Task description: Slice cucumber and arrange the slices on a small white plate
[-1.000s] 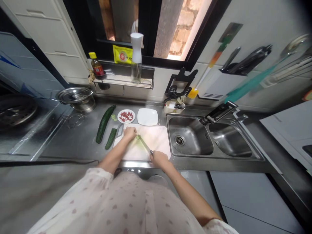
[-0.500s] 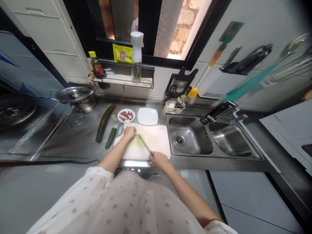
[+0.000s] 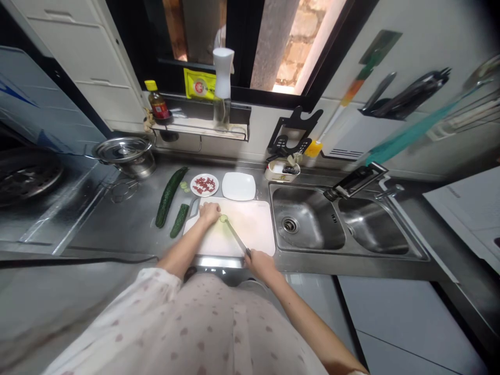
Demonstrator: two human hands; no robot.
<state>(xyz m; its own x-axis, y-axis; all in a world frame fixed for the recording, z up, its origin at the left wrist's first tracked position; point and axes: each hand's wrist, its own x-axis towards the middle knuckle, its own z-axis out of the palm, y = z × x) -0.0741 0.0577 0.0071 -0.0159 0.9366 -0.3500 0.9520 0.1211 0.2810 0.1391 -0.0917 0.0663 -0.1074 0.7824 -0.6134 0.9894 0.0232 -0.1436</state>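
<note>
My right hand (image 3: 261, 264) is closed round the dark handle of a knife (image 3: 236, 236), whose blade points up and left over the white cutting board (image 3: 250, 229). At the blade's tip lies a round green slice (image 3: 223, 218). My left hand (image 3: 211, 212) rests on the board just left of the slice, its fingers curled; what they hold, if anything, is too small to tell. Left of the board lie a short cucumber piece (image 3: 179, 221) and a longer cucumber (image 3: 170, 197), with a few pale slices (image 3: 185, 186) near them.
Behind the board stand a plate with red pieces (image 3: 204, 185) and a white square plate (image 3: 238, 186). A double steel sink (image 3: 308, 208) is to the right, with a small caddy (image 3: 282, 171) behind it. A lidded steel pot (image 3: 130, 156) stands at the back left.
The knife and my right hand have shifted slightly right and down. The blade tip still touches or nearly touches the slice. The whole view has shifted a little.
</note>
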